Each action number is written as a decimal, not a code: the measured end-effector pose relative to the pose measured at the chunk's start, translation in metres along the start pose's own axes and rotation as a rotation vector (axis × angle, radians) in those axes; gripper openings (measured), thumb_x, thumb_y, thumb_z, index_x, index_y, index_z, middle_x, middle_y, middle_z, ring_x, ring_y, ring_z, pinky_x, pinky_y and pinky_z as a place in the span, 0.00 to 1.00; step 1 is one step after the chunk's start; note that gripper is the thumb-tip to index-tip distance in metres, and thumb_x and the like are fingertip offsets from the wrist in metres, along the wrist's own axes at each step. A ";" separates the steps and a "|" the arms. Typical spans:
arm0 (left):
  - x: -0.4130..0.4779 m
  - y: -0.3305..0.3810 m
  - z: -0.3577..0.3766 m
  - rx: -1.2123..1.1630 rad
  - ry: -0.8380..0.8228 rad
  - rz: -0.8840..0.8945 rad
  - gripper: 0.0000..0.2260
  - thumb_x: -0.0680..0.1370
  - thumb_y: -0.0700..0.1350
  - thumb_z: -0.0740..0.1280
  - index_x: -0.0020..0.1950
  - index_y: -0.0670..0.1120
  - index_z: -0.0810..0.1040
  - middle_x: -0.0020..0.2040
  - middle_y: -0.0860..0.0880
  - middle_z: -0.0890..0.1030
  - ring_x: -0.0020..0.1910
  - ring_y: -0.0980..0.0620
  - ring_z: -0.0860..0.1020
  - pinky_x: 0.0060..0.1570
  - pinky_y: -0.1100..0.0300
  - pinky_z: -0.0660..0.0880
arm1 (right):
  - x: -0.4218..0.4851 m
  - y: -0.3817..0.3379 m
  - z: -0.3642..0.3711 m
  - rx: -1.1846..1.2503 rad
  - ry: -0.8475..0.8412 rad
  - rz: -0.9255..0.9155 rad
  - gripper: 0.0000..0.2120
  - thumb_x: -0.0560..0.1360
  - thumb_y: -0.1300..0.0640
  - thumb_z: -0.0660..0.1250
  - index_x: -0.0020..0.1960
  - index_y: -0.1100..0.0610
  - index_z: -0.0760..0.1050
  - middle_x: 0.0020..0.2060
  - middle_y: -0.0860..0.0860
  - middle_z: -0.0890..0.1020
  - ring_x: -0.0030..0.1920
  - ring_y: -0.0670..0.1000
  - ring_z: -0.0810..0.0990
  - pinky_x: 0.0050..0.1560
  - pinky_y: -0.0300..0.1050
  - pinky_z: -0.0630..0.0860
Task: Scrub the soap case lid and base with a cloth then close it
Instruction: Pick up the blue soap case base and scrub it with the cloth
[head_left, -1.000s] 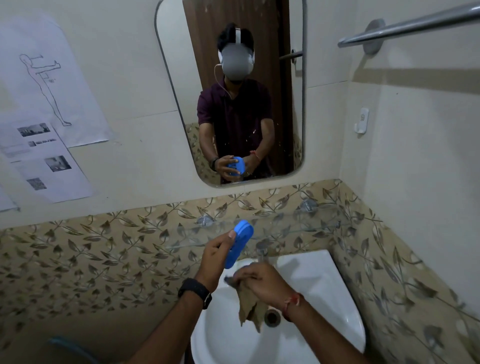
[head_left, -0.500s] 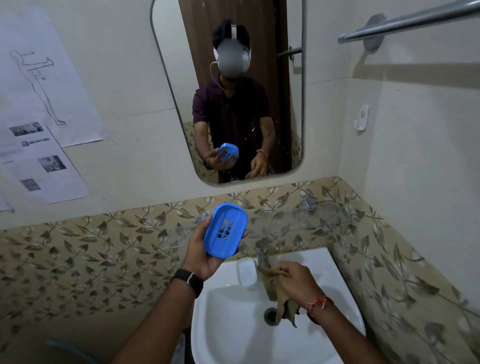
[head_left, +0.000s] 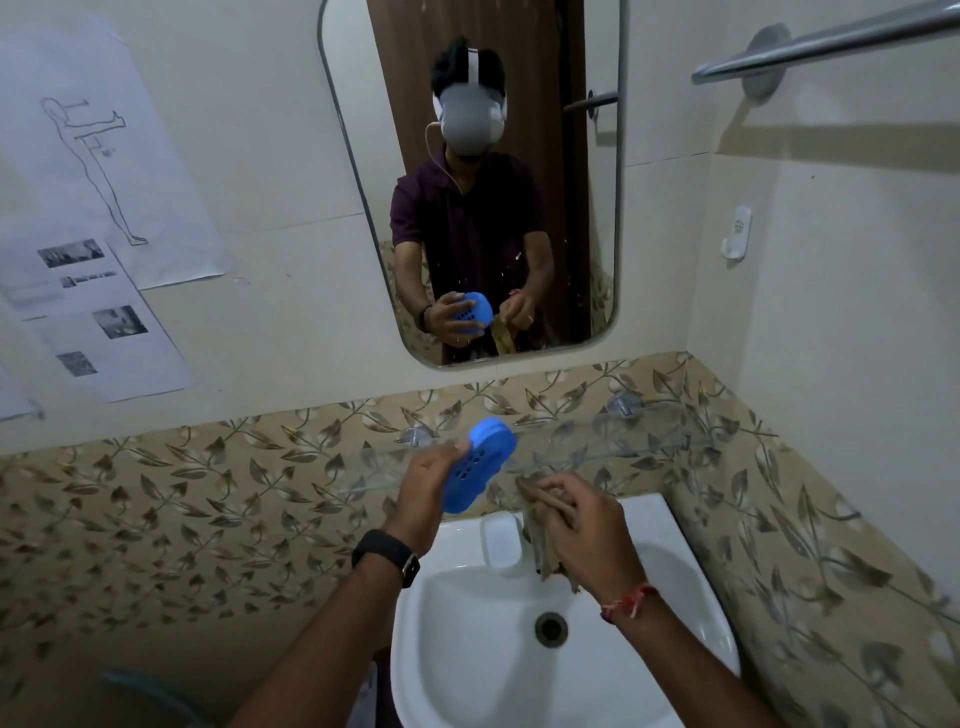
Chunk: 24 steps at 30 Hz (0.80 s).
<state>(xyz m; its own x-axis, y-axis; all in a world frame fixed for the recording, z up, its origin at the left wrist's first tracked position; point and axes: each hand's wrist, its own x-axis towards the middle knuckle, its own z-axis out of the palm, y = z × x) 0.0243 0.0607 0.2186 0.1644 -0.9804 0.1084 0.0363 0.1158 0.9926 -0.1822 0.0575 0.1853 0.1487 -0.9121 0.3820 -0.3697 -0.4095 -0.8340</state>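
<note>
— Blue plastic, punched with holes: is the left hand (head_left: 423, 488) gripping the base or the lid?

— It is curling its fingers round a perforated soap case piece (head_left: 480, 465) and holding it tilted on edge above the back of the white sink (head_left: 467, 649), just in front of the glass shelf (head_left: 597, 441). The holes are making me think base, but I am guessing. I cannot tell whether the other half is sitting on it, and no separate half is showing.

— And the right hand (head_left: 582, 530)?

— It is clutching the brownish cloth (head_left: 540, 548), bunched up, with the tail hanging down into the sink. The cloth is sitting just beside the blue piece and is not touching it.

— So which step is going on?

— I am judging it as the scrubbing stage, with cloth and piece apart at this instant: one hand is presenting the piece, the other is readying the cloth. Closing is not looking near.

— What is the next move asking for?

— Bringing the cloth across onto the holed face while the left hand is bracing the piece against the push. Smooth plastic, possibly wet, is likely to slip, so the grip is needing to sit on the rims, leaving the face free. Working fabric into the holes is probably asking for fingertip pressure rather than a flat swipe.
</note>
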 end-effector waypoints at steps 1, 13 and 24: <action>-0.002 -0.001 0.005 0.153 0.000 0.088 0.24 0.74 0.60 0.68 0.47 0.38 0.85 0.44 0.43 0.86 0.42 0.47 0.81 0.44 0.55 0.75 | 0.002 -0.005 0.002 -0.001 0.001 -0.049 0.08 0.72 0.64 0.70 0.47 0.52 0.81 0.40 0.44 0.84 0.42 0.41 0.81 0.42 0.34 0.77; -0.012 0.001 0.031 -0.057 0.124 0.173 0.29 0.75 0.58 0.69 0.44 0.28 0.77 0.40 0.35 0.75 0.40 0.39 0.72 0.43 0.44 0.68 | -0.008 -0.041 0.027 -0.150 -0.251 -0.191 0.11 0.77 0.59 0.61 0.52 0.52 0.82 0.42 0.54 0.80 0.43 0.52 0.79 0.45 0.44 0.78; -0.006 0.004 0.010 -0.315 0.175 0.003 0.22 0.79 0.57 0.66 0.63 0.42 0.82 0.62 0.29 0.80 0.54 0.36 0.79 0.49 0.47 0.77 | 0.011 -0.047 -0.010 -0.189 -0.027 -0.109 0.09 0.75 0.61 0.64 0.47 0.54 0.83 0.40 0.49 0.82 0.41 0.47 0.78 0.39 0.32 0.70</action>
<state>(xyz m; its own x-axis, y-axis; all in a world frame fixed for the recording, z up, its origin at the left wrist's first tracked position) 0.0133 0.0655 0.2230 0.3306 -0.9409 0.0734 0.3332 0.1891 0.9237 -0.1723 0.0671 0.2323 0.2204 -0.8639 0.4530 -0.5154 -0.4974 -0.6978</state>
